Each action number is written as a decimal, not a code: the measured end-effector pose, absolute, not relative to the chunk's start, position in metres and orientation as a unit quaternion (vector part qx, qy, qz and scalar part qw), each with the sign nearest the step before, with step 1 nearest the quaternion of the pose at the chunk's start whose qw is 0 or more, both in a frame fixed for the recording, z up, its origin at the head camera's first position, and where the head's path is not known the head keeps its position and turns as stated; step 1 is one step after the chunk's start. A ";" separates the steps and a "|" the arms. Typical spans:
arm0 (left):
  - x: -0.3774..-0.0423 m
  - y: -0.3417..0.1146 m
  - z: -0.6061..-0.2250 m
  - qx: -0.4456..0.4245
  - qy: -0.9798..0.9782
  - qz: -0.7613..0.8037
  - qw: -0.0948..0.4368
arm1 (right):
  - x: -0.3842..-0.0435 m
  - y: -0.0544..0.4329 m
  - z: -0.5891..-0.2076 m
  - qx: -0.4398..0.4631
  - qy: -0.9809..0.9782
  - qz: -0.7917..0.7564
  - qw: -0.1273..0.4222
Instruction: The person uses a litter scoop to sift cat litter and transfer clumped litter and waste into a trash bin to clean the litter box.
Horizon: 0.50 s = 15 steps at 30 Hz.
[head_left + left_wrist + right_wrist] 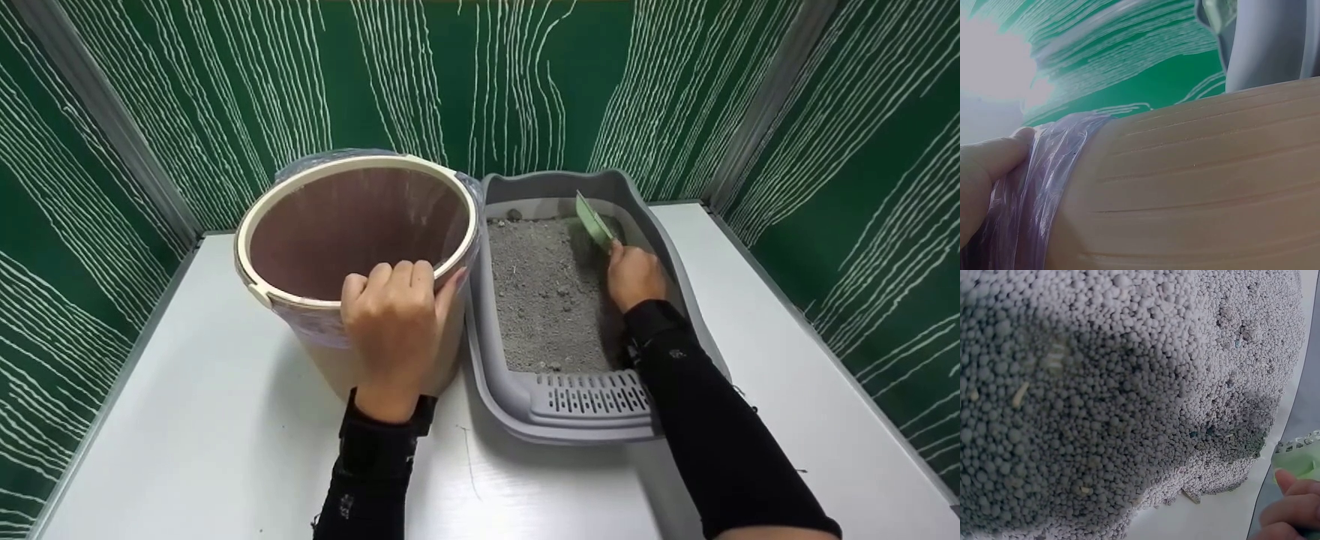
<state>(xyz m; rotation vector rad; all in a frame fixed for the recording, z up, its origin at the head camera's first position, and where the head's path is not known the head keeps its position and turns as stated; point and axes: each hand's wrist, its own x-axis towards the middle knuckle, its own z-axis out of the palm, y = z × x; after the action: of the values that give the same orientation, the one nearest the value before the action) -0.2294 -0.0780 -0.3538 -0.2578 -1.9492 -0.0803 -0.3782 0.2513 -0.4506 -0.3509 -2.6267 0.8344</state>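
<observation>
Litter tray (510,409) stood on the right of the white table (187,450); pale marks on the near black sleeves (739,442) were too small to read, and no brand showed. At left, the left hand (394,319) gripped the rim of the bin (330,364) over its plastic liner (1058,174). Farther, the right hand (636,279) grasped a green scoop (595,223), tilted at the tray's far right; gentle shaking low over the litter (536,300) seemed the way to limit spills

Grey litter (1129,410) lay against a white surface (1176,523); at the lower right, fingers (1293,511) held a pale green slotted scoop (1297,462).
</observation>
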 end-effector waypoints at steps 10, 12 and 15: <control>-0.230 -0.078 -0.354 -0.108 -0.825 -0.038 0.553 | -0.376 0.251 -0.449 -0.111 -0.936 0.273 0.192; -0.230 -0.077 -0.354 -0.109 -0.824 -0.040 0.554 | -0.375 0.251 -0.449 -0.099 -0.937 0.269 0.200; -0.230 -0.077 -0.354 -0.110 -0.824 -0.040 0.554 | -0.374 0.251 -0.449 -0.085 -0.937 0.267 0.208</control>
<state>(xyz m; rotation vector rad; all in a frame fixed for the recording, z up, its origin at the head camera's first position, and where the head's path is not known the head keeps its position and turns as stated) -0.2296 -0.0774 -0.3536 -0.2592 -1.9481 -0.0953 -0.3744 0.2506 -0.4493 -0.2369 -2.6085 0.7431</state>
